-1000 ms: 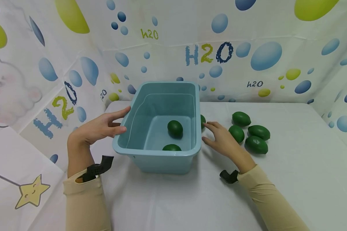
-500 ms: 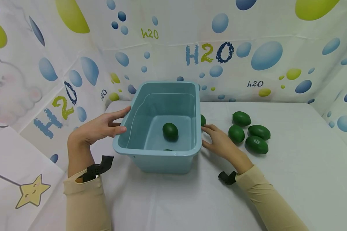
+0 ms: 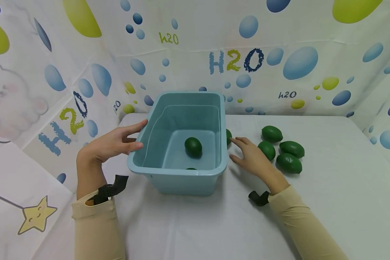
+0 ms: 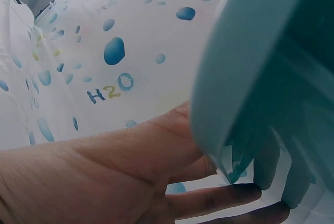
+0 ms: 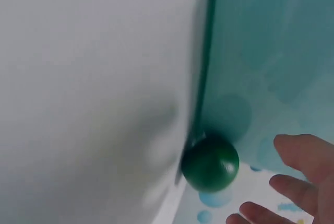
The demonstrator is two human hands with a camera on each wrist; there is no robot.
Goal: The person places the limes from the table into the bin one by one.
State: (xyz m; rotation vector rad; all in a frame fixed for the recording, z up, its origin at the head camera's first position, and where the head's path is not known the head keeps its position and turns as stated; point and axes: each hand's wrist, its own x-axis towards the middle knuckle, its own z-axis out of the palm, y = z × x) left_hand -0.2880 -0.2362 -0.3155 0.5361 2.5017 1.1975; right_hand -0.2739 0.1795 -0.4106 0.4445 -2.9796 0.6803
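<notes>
A light blue plastic basin (image 3: 182, 184) stands on the white table. My left hand (image 3: 112, 144) touches its left rim, fingers extended; in the left wrist view the fingers (image 4: 219, 200) reach under the rim against the outer wall. Inside lies one dark green lime (image 3: 193, 147), and the near wall hides most of a second lime (image 3: 191, 168). Beside the right wall, my right hand (image 3: 251, 157) has its fingers spread and holds nothing. Near its fingertips a lime (image 5: 211, 164) sits close against the basin's outer side, partly hidden by the rim in the head view.
Several more limes (image 3: 289, 163) lie grouped on the tabletop (image 3: 338, 187) to the right of the right hand. A white curtain (image 3: 188, 65) with blue and green spots hangs behind the table and along both sides.
My right hand moved left to the basin's wall, then drew back right. The limes inside shifted toward the near wall, with the farther one also going left. My left hand stayed at the rim.
</notes>
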